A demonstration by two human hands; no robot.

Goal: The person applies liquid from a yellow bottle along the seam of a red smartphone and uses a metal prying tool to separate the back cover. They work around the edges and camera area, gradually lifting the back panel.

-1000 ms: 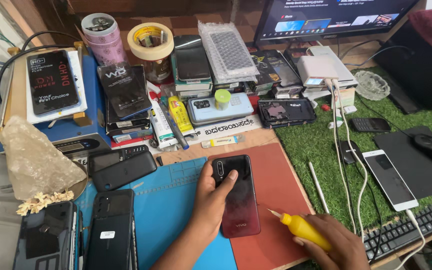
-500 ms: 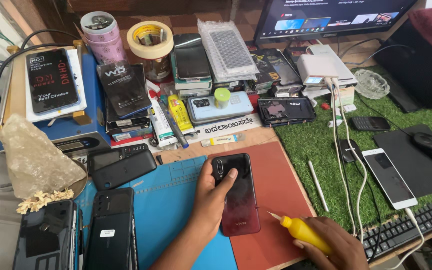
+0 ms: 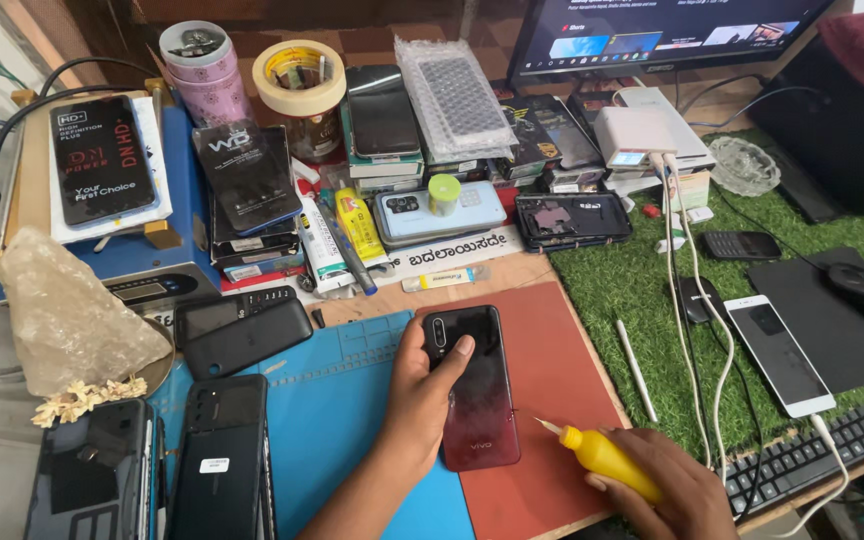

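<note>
Nothing moved: two hands, left (image 3: 422,395) on one phone (image 3: 474,385), right (image 3: 667,485) gripping one bottle (image 3: 597,455).

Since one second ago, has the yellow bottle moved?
No. The yellow bottle in the right hand keeps its place, nozzle by the phone on the red mat.
</note>
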